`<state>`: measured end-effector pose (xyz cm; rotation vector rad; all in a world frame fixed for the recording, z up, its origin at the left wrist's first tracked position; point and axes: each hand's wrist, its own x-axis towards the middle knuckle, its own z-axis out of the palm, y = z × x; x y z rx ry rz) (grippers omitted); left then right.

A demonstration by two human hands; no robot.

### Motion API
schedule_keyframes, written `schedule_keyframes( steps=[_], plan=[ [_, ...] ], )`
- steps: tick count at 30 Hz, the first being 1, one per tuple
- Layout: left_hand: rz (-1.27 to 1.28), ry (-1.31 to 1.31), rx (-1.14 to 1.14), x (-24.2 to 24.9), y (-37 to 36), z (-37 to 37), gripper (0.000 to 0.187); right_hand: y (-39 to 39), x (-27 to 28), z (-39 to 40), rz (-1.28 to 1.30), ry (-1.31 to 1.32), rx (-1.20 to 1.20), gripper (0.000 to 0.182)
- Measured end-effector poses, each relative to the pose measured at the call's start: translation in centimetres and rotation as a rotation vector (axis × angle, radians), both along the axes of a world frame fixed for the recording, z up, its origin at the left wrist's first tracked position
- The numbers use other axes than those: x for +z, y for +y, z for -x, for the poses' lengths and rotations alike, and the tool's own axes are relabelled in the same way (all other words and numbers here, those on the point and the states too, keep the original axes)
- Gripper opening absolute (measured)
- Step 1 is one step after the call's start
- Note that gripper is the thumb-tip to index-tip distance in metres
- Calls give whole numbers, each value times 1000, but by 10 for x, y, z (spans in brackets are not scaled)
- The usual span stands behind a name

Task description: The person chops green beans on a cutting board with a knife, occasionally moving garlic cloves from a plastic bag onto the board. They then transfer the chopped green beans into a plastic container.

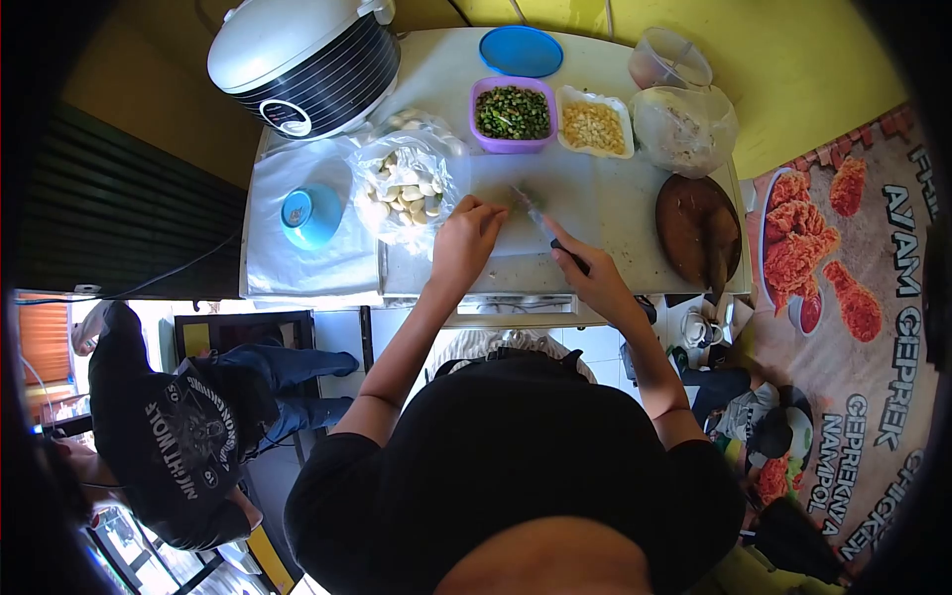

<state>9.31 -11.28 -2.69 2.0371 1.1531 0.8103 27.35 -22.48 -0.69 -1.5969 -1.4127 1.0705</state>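
A knife with a black handle is in my right hand, its blade angled up and left over the tabletop. My left hand is left of the blade, fingertips pinched together; whatever is between them is too small to make out. Near the blade tip, small dark bits lie on the surface. Beside my left hand, a clear plastic bag holds pale oval pieces. Beyond the knife stand a purple container of chopped green pieces and a white tray of pale yellow pieces.
A rice cooker and an upturned blue bowl are on the left. At the back lies a blue lid. On the right are a clear tub, a tied bag and a stone mortar with its pestle. Two people are nearby.
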Motion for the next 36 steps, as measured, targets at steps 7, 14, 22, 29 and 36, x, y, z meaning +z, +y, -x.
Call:
schedule_keyframes(
  steps=[7,14,22,29,36],
  plan=[
    [45,-117,97,18,-5,11,18,-5,-2,6,-32,-4,42,49],
    [-107,99,307,20,34,60,17,-7,-10,3,8,-63,93,49],
    [93,188,328,5,47,42,24,-1,-10,4,-1,-103,114,49],
    [103,232,313,8,48,45,24,2,-16,13,-82,-62,176,49],
    [29,363,193,19,52,54,26,4,-10,7,-85,-91,190,49]
  ],
)
